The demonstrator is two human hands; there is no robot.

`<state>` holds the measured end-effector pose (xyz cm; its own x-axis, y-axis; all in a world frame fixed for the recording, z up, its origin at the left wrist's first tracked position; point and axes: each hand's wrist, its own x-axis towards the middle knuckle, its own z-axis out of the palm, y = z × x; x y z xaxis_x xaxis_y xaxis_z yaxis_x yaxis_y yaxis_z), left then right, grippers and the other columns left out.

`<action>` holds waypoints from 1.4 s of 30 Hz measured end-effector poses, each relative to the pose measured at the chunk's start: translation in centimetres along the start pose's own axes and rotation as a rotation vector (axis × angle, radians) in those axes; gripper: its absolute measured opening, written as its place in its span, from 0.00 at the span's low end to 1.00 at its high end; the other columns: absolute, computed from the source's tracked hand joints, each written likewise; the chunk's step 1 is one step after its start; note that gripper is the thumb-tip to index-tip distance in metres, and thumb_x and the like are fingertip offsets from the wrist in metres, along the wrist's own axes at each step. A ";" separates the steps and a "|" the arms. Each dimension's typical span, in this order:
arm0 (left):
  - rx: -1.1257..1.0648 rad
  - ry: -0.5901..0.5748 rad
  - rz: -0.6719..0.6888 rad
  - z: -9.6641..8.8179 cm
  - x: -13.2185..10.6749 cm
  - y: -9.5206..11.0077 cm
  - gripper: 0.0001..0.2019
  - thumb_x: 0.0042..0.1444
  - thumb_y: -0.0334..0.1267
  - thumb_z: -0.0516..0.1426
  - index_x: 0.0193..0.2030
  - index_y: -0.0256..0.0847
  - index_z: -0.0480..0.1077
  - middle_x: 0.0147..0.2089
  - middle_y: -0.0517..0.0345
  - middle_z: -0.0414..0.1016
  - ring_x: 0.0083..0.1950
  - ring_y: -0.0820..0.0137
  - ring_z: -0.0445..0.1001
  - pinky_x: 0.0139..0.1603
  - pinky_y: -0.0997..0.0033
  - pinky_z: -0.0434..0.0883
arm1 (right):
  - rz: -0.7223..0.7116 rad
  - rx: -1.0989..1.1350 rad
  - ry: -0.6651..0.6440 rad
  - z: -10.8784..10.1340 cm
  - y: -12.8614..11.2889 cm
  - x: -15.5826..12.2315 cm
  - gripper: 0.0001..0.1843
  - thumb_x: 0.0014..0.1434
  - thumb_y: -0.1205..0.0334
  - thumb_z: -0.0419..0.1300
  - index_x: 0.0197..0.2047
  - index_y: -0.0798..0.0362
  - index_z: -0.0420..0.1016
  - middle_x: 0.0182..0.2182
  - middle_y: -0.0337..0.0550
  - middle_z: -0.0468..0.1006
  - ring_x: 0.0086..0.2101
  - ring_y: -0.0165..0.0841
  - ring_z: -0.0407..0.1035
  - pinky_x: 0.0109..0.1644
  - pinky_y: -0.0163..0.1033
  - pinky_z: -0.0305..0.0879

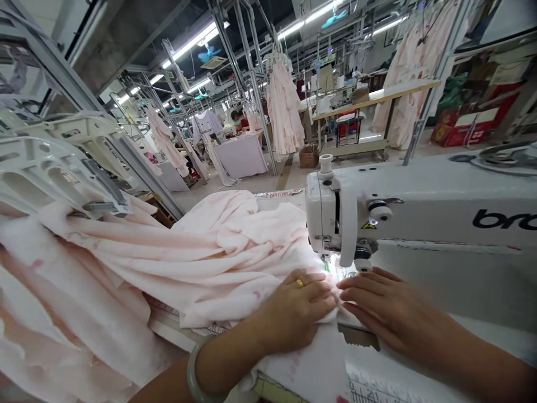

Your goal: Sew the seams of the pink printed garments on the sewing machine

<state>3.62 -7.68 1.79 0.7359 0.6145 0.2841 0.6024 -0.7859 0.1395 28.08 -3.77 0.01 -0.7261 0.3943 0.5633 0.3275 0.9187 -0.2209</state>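
A pale pink garment (218, 246) lies bunched on the sewing table and trails off to the left. My left hand (296, 308), with a ring and a green bangle, has its fingers curled down on the fabric just in front of the needle area. My right hand (377, 308) lies flat, fingers stretched out, pressing the fabric edge beside the left hand. Both sit under the head of the white sewing machine (419, 207), whose presser foot (331, 268) is lit by a small lamp just beyond the fingertips.
A white plastic rack (54, 168) carries more pink cloth at left. A ruler strip (369, 389) runs along the table's near edge. Beyond, hanging pink garments (285, 106), other sewing tables (369, 101) and a seated person (237, 120) fill the workshop.
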 end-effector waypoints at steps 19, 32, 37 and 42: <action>-0.095 -0.140 -0.087 0.5 2.2 -1.3 0.16 0.59 0.22 0.52 0.51 0.35 0.71 0.54 0.45 0.78 0.58 0.59 0.76 0.59 0.58 0.73 | 0.122 -0.227 -0.024 1.5 1.3 -0.9 0.21 0.76 0.50 0.50 0.67 0.44 0.67 0.47 0.41 0.84 0.48 0.42 0.77 0.57 0.53 0.62; -0.294 0.181 -0.335 0.4 1.9 -1.3 0.05 0.60 0.26 0.57 0.38 0.39 0.71 0.41 0.55 0.74 0.43 0.66 0.73 0.46 0.68 0.70 | 0.024 -0.073 -0.067 0.4 0.1 0.2 0.17 0.77 0.64 0.44 0.50 0.47 0.74 0.39 0.38 0.79 0.37 0.35 0.72 0.56 0.48 0.55; 0.073 0.018 -0.170 0.7 1.4 -0.8 0.03 0.67 0.37 0.58 0.43 0.41 0.72 0.38 0.57 0.75 0.39 0.65 0.73 0.40 0.66 0.68 | 0.034 -0.094 -0.107 0.6 -0.3 0.4 0.17 0.75 0.67 0.46 0.39 0.48 0.74 0.35 0.39 0.76 0.35 0.38 0.70 0.52 0.48 0.56; 0.383 -0.013 -0.023 1.0 1.3 -0.4 0.06 0.68 0.31 0.55 0.38 0.39 0.71 0.35 0.57 0.72 0.36 0.65 0.71 0.35 0.65 0.64 | 0.060 -0.069 -0.143 0.7 -0.2 0.2 0.17 0.73 0.68 0.47 0.34 0.49 0.71 0.32 0.38 0.73 0.34 0.37 0.67 0.51 0.48 0.54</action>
<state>4.66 -6.50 1.20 0.7236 0.6342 0.2722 0.6884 -0.6913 -0.2196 27.46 -3.85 -0.35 -0.7809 0.4524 0.4306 0.4100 0.8914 -0.1931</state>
